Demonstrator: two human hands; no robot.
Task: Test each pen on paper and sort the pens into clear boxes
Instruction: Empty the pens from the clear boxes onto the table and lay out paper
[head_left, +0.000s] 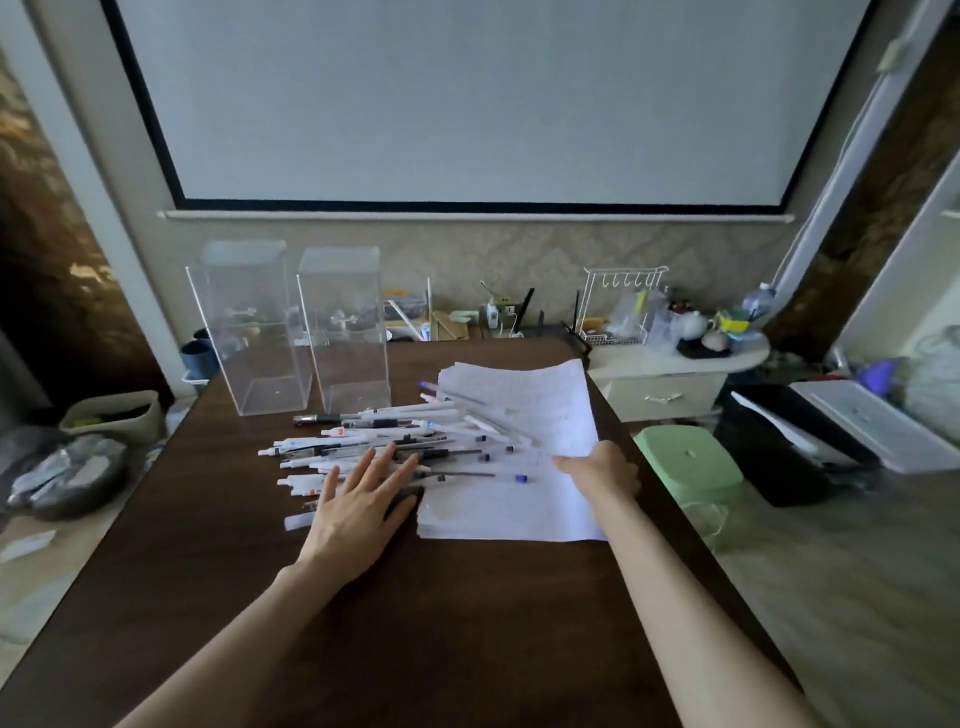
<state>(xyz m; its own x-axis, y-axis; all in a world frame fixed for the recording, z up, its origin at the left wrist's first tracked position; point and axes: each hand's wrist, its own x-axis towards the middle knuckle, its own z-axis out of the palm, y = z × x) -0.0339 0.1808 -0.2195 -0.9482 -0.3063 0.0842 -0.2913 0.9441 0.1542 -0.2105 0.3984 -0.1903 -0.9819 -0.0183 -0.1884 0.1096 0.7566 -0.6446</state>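
Note:
A heap of several pens (384, 436), mostly white with some black, lies in the middle of the dark wooden table (415, 623). Part of the heap overlaps a stack of white paper (524, 415) on its right. My left hand (358, 499) rests flat on the near pens, fingers spread. At the paper's right edge, my right hand (602, 467) pinches a sheet with thumb and fingers. Two tall clear boxes stand upright at the table's far left: the left box (249, 332) and the right box (345, 332). Both look empty.
A green plastic stool (685, 462) stands just off the table's right edge. A white side cabinet (670, 374) with a wire rack and teaware sits beyond it. A projector screen (467, 104) fills the wall behind. Bins and bags lie on the floor at left.

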